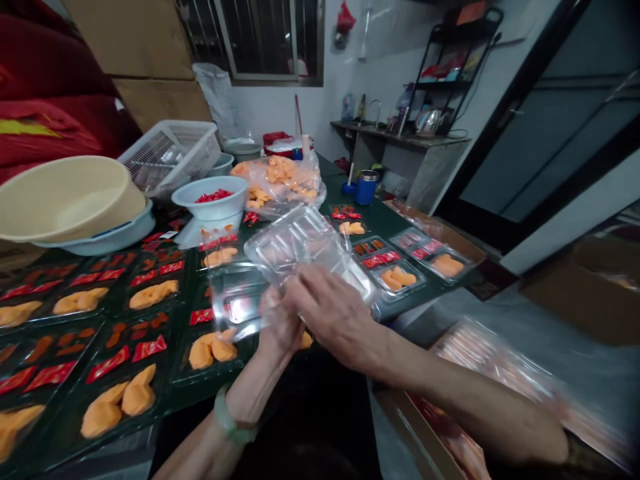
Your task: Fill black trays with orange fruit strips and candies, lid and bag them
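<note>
Clear plastic tray point(300, 243) hangs tilted above the near edge of the table point(385, 217), over rows of filled trays point(150, 293). The right hand point(333, 310) grips its near rim with curled fingers. The left hand point(277, 327), blurred behind the plastic, seems closed on it too.

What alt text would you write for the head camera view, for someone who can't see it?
A person's left hand and right hand hold clear plastic lids above dark green trays of orange food pieces and red sachets. Behind stand a white bowl, a beige basin, a white basket and a bag of orange pieces.
</note>
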`<state>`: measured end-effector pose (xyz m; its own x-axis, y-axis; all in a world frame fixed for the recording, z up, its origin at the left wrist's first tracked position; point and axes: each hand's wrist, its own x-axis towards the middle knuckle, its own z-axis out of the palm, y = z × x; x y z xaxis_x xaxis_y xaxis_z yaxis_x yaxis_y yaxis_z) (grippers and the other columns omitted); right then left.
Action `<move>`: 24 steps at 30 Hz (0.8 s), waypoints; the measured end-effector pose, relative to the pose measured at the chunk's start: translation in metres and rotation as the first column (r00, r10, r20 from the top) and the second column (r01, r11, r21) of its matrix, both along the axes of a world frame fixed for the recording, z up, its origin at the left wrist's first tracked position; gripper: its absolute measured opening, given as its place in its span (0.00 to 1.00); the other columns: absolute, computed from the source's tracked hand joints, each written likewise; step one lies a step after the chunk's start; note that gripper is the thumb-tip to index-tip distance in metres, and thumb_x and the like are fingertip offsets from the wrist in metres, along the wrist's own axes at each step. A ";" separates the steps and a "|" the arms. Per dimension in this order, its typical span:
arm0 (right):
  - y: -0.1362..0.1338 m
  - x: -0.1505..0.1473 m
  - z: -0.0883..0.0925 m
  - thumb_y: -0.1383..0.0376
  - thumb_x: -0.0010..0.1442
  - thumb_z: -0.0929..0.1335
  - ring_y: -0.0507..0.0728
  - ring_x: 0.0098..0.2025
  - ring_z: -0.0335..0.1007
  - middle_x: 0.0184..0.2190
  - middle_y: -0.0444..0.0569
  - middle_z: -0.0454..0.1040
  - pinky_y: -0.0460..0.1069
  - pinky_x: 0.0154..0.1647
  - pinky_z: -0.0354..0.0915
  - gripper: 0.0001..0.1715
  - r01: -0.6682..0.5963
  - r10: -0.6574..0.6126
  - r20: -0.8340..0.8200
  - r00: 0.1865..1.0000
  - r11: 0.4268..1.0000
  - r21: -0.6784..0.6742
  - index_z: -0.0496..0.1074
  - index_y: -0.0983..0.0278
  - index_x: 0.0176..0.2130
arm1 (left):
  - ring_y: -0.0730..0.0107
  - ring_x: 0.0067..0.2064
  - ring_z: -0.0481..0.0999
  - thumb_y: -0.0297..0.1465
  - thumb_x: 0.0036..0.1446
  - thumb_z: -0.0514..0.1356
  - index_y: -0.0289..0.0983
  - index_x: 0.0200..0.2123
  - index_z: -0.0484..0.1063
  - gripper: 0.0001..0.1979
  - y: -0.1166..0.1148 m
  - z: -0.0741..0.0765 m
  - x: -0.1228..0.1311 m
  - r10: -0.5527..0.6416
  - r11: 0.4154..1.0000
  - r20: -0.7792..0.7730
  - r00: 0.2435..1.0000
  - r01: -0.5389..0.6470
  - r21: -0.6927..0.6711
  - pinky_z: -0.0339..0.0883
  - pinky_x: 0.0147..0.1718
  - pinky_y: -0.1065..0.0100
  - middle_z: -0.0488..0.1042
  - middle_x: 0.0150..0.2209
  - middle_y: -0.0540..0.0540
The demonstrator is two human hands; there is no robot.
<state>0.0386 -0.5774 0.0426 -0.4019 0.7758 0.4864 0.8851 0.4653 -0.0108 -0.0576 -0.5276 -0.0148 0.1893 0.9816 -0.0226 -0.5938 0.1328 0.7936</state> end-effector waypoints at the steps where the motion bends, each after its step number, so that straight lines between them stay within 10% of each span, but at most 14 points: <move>1: -0.001 0.013 0.004 0.73 0.60 0.61 0.60 0.43 0.65 0.40 0.56 0.71 0.53 0.41 0.65 0.14 0.078 -0.073 -0.070 0.995 0.994 0.075 0.67 0.68 0.46 | 0.70 0.29 0.75 0.36 0.36 0.71 0.35 0.31 0.75 0.17 0.002 0.003 0.004 -0.010 1.000 -0.004 1.000 0.010 -0.010 0.71 0.33 0.69 0.77 0.29 0.49; 5: 0.006 0.097 0.028 0.69 0.58 0.65 0.53 0.27 0.66 0.27 0.45 0.71 0.48 0.29 0.65 0.24 0.410 -0.262 -0.629 0.732 0.906 0.100 0.62 0.63 0.54 | 0.69 0.26 0.76 0.35 0.38 0.71 0.33 0.35 0.75 0.19 0.015 0.006 0.002 0.087 0.993 -0.057 0.995 -0.091 -0.075 0.73 0.31 0.66 0.78 0.28 0.47; 9: 0.025 0.193 0.009 0.65 0.48 0.71 0.48 0.15 0.55 0.15 0.36 0.63 0.43 0.14 0.55 0.37 0.114 -0.430 -0.813 0.393 0.900 -0.420 0.60 0.67 0.56 | 0.69 0.25 0.76 0.33 0.36 0.72 0.32 0.34 0.76 0.19 0.028 0.005 -0.023 0.146 0.985 -0.138 0.980 -0.157 -0.067 0.74 0.30 0.67 0.78 0.28 0.45; 15: 0.060 0.240 -0.070 0.64 0.54 0.69 0.53 0.23 0.67 0.22 0.43 0.71 0.46 0.24 0.63 0.35 0.417 -0.733 -0.227 0.641 0.581 -0.699 0.60 0.70 0.58 | 0.69 0.25 0.76 0.28 0.37 0.71 0.31 0.33 0.76 0.16 0.035 0.004 -0.050 0.205 0.965 -0.192 0.960 -0.231 -0.125 0.74 0.29 0.69 0.78 0.27 0.45; 21: 0.072 0.215 -0.094 0.63 0.57 0.66 0.71 0.53 0.61 0.49 0.68 0.67 0.60 0.48 0.59 0.25 0.701 -0.793 0.044 0.607 0.510 -0.499 0.66 0.72 0.53 | 0.73 0.22 0.73 0.23 0.44 0.66 0.30 0.30 0.75 0.07 0.035 0.005 -0.052 0.265 0.932 -0.209 0.941 -0.306 -0.194 0.72 0.23 0.74 0.76 0.23 0.48; 24: 0.072 0.194 -0.108 0.57 0.62 0.62 0.70 0.55 0.58 0.53 0.64 0.63 0.60 0.50 0.56 0.26 0.737 -0.774 0.117 0.623 0.530 -0.419 0.63 0.66 0.56 | 0.71 0.23 0.75 0.20 0.48 0.62 0.30 0.31 0.75 0.05 0.035 0.006 -0.049 0.248 0.931 -0.182 0.951 -0.286 -0.227 0.72 0.23 0.73 0.77 0.25 0.46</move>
<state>0.2327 -0.5057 -0.0659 0.4493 0.8910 0.0660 0.8913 -0.4420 -0.1012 -0.1065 -0.4927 -0.0087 -0.1032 0.9548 -0.2787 -0.5127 0.1891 0.8375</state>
